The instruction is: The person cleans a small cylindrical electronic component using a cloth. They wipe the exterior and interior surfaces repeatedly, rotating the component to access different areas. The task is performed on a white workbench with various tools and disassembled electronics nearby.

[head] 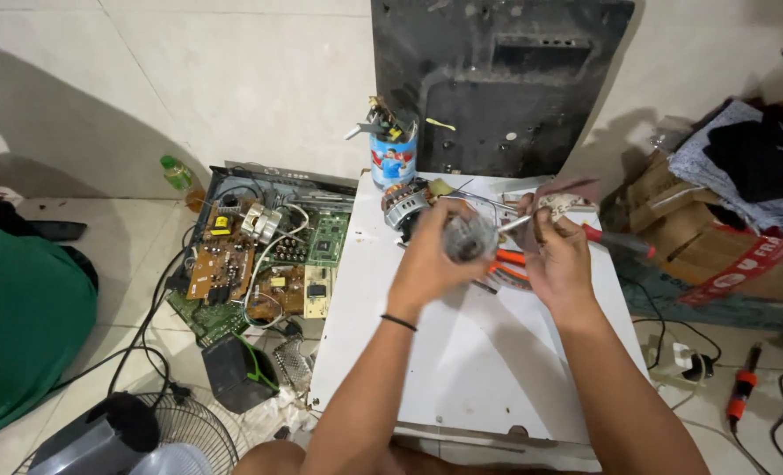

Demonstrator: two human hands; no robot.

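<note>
Hands first, from the head view: my left hand (433,255) is curled around a small round metal part (469,237), greyish and blurred, with the fingers wrapped tight on its near side so that it sits in my grip above the middle of the white board (462,361). My right hand (557,259) is just beside it, fingers pressed together and pinching a thin metal rod (516,223) whose tip reaches the round part. Whether the rod goes into the part or only touches it, I cannot tell. A black band (398,322) circles my left wrist.

Behind my hands a small motor (405,204) with copper windings lies on the far end of the board, and a screwdriver with a red handle (618,239) lies to the right, partly hidden by my right hand. Orange-handled pliers (507,264) show under my hands. A blue tin full of tools (393,151) stands at the far edge, in front of a dark back panel (497,84) leaning on the wall.

On the floor to the left lies an opened chassis with circuit boards (259,255), a green bottle (178,174) beyond it, and a fan grille (189,431) near my knee. A person in green (18,334) sits at the far left.
</note>
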